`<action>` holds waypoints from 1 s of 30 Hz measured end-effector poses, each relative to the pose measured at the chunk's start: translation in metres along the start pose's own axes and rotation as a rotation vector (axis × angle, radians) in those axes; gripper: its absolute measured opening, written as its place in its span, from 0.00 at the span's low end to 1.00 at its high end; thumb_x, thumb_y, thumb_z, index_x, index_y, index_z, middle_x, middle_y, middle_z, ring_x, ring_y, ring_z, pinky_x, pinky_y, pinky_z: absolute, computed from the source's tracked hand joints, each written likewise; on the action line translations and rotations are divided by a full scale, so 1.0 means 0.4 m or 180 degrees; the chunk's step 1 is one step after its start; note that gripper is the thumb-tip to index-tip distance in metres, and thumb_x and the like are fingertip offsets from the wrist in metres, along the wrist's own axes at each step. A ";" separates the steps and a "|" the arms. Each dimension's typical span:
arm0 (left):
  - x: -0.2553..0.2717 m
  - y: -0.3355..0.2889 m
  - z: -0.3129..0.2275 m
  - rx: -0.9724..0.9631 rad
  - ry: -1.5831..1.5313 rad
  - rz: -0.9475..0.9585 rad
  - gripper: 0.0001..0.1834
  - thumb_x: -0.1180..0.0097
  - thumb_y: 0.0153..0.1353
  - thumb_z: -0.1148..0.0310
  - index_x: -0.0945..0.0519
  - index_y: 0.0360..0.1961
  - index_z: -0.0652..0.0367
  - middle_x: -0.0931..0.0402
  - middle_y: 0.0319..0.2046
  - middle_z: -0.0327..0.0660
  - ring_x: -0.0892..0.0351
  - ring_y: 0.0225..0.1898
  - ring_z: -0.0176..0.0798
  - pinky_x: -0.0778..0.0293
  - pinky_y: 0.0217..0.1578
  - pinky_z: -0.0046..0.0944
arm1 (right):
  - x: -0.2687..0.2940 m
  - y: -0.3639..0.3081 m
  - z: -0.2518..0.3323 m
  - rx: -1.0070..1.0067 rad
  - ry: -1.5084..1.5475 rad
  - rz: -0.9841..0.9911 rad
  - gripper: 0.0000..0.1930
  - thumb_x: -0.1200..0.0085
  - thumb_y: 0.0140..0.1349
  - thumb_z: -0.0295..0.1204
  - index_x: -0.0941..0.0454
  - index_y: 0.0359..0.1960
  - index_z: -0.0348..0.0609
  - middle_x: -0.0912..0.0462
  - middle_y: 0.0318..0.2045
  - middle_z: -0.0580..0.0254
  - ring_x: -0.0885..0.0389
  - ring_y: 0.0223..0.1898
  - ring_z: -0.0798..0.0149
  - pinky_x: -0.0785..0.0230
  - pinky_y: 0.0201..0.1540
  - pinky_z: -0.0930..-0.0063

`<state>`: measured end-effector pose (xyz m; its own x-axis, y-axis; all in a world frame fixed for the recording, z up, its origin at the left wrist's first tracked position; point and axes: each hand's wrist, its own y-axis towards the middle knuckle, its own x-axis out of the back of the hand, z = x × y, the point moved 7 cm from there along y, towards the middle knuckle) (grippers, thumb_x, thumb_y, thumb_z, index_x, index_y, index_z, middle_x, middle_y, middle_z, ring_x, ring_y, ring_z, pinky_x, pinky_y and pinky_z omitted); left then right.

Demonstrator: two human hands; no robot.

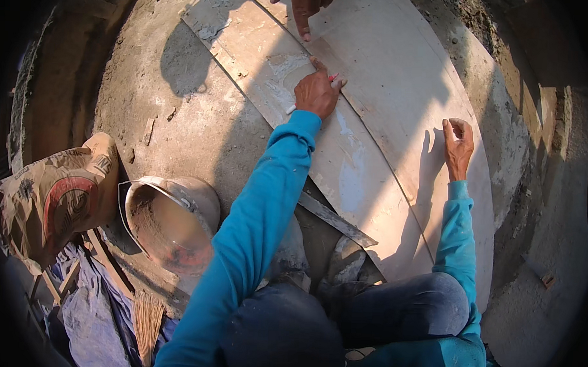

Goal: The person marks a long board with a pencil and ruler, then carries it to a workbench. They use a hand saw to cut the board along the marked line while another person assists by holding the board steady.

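Slab (pixel 401 84) smooth, matt, dusty; sack (pixel 64 191) creased brown paper; bucket (pixel 207 198) rough, residue-crusted inside; sleeve (pixel 261 202) matt cloth.

Left hand (pixel 318 94) holds pen (pixel 291 109) over boards (pixel 401 77), upper centre; right hand (pixel 459 149) right of centre; bucket (pixel 205 198) lower left; another person's hand (pixel 305 4) at the top edge

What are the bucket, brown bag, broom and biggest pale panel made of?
Bucket: probably plastic, dull, its rounded wall smeared with mud.
Brown bag: likely matte paper, judging by its sharp creases.
Broom: seemingly dry plant stalks, thin and straw-coloured.
Pale panel: flat, dusty, matte; wood or cement board, I can't tell.
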<state>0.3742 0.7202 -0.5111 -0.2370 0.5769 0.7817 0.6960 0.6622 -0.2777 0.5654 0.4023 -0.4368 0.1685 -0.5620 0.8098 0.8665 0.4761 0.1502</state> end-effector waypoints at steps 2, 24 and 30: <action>0.012 0.005 0.033 0.0060 0.0147 -0.0137 0.49 0.42 0.63 0.45 0.43 0.68 0.79 0.16 0.39 0.54 0.17 0.44 0.58 0.24 0.45 0.52 | -0.081 -0.148 0.164 0.0081 0.0693 0.0891 0.11 0.36 0.62 0.33 0.20 0.37 0.37 0.18 0.31 0.59 0.19 0.33 0.65 0.27 0.37 0.70; 0.031 0.067 -0.031 -0.0678 0.0856 -0.0276 0.36 0.41 0.59 0.39 0.18 0.36 0.71 0.18 0.35 0.63 0.18 0.41 0.65 0.25 0.44 0.57 | 0.208 -0.396 0.051 0.0344 0.0003 0.0687 0.32 0.37 0.49 0.25 0.31 0.60 0.48 0.26 0.41 0.54 0.22 0.42 0.51 0.23 0.44 0.58; 0.015 0.069 0.029 -0.1169 0.0606 -0.0344 0.37 0.42 0.62 0.40 0.25 0.23 0.72 0.24 0.21 0.62 0.28 0.24 0.62 0.34 0.31 0.58 | 0.296 -0.194 -0.084 -0.0159 0.0274 -0.1243 0.38 0.36 0.56 0.31 0.40 0.68 0.45 0.28 0.59 0.48 0.31 0.59 0.45 0.40 0.65 0.51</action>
<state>0.3840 0.7476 -0.5204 -0.2163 0.3921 0.8941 0.8774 0.4798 0.0019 0.5339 0.2761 -0.3716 -0.1411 -0.7496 0.6466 0.8946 0.1833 0.4076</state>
